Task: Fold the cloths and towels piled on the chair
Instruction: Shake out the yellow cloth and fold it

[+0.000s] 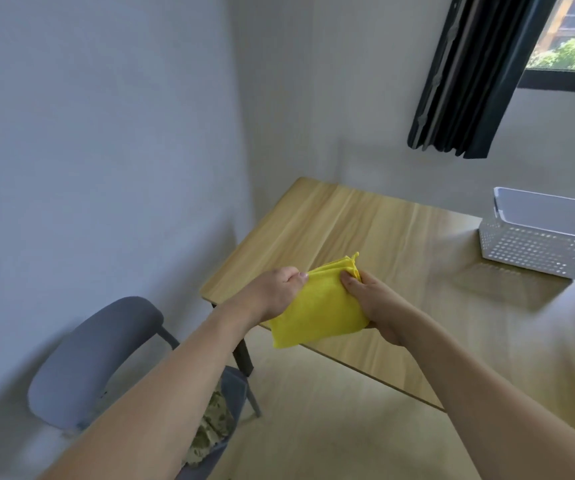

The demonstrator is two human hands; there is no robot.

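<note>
Holding the folded yellow cloth [317,306] above the desk's [365,230] near-left corner, we pinch it with the left hand [272,292] and clasp it in the right hand [376,303]. We should align the stacked edges and press the crease flat. The white basket [542,237] sits at the far-right edge; a patterned cloth [210,434] waits on the grey chair [88,362]. Nothing blocks us.

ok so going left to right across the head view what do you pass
grey upholstered chair → camouflage-patterned cloth on its seat → left hand → folded yellow cloth → right hand → white perforated plastic basket on the light wooden table
</note>
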